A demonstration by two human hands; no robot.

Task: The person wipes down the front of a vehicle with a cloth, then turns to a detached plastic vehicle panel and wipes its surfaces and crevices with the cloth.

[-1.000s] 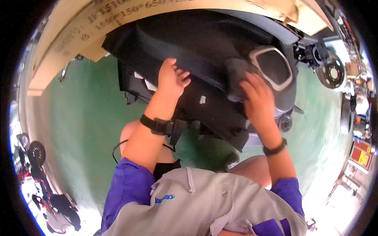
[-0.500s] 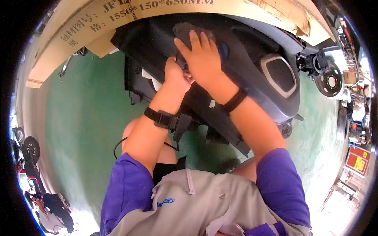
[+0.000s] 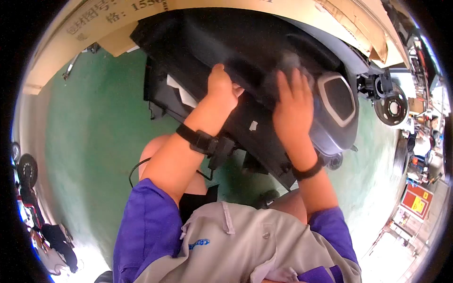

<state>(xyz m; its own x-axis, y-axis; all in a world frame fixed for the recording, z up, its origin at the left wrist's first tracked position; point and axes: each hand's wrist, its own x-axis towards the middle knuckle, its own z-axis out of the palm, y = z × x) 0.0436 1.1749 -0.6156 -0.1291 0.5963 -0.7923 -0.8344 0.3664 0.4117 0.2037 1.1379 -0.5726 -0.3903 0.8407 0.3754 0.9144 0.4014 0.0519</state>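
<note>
A large black car door panel [image 3: 198,47] lies slanted before me, with a light ring round its speaker grille [image 3: 339,96] at the right. My left hand [image 3: 224,90] is closed at the panel's near edge, thumb on top and fingertips curled. On the panel, left of the grille, my right hand [image 3: 295,106] presses a dark grey cloth [image 3: 289,61] with its fingers stretched over it. Motion blurs the cloth, and the hand covers part of it. A small white label [image 3: 254,125] shows on the panel's near side.
A cardboard box [image 3: 184,8] with printed lettering runs along the far side, right behind the panel. Green floor [image 3: 94,127] shows at the left. A wheel [image 3: 392,107] stands at the right by shelving. Several dark parts lie under the panel.
My right hand has slid to the right with the cloth, away from my left hand towards the speaker grille. My left hand stays at the panel's edge. The view has shifted a little.
</note>
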